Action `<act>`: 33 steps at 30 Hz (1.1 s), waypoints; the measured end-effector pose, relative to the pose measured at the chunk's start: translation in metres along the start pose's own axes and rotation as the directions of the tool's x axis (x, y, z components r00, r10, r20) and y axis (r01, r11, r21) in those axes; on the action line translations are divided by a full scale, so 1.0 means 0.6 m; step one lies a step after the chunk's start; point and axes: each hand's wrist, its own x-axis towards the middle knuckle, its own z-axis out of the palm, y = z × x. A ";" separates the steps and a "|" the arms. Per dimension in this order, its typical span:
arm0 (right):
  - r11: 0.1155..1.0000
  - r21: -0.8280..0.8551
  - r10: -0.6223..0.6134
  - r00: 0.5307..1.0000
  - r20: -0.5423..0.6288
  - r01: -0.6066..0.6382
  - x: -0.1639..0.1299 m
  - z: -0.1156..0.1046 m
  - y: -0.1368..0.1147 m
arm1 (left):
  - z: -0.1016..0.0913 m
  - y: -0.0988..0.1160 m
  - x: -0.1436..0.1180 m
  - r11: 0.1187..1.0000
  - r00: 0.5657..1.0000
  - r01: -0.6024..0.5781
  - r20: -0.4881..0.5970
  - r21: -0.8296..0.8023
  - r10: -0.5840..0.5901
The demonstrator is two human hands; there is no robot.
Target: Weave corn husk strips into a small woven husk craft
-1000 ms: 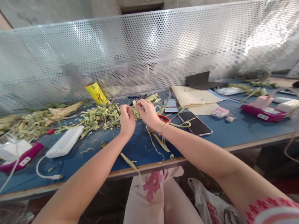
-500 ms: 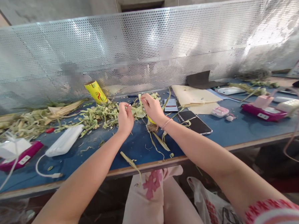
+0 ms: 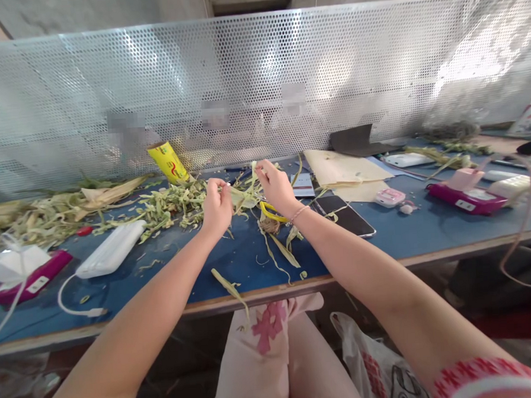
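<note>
Pinching a pale green leaf strip between them, the left hand and right hand have drawn further apart than a second ago – the strip now stretches taut above the blue table – suggesting it is being split lengthwise.

Two hands, one phone, two magenta boxes, one yellow tube.
</note>
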 end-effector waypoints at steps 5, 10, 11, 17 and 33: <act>0.997 0.032 0.069 0.997 -0.034 -0.068 0.009 0.000 0.020 | 0.002 -0.002 -0.003 0.999 0.994 0.009 0.106 -0.049 -0.004; 0.996 0.035 0.084 0.996 -0.039 -0.082 0.012 0.000 0.030 | 0.003 -0.004 0.000 0.997 0.989 -0.017 0.146 0.077 0.006; 0.996 0.033 0.083 0.996 -0.042 -0.082 0.012 0.000 0.030 | 0.002 -0.005 0.001 0.994 0.990 -0.028 0.141 0.101 0.013; 0.995 0.074 0.070 0.995 -0.072 -0.064 0.009 -0.001 0.019 | 0.000 -0.005 0.003 0.986 0.996 -0.087 0.040 0.143 0.082; 0.937 0.296 0.100 0.956 0.277 -0.184 -0.006 0.013 -0.018 | 0.004 0.011 -0.002 0.992 0.986 0.123 0.115 -0.035 -0.118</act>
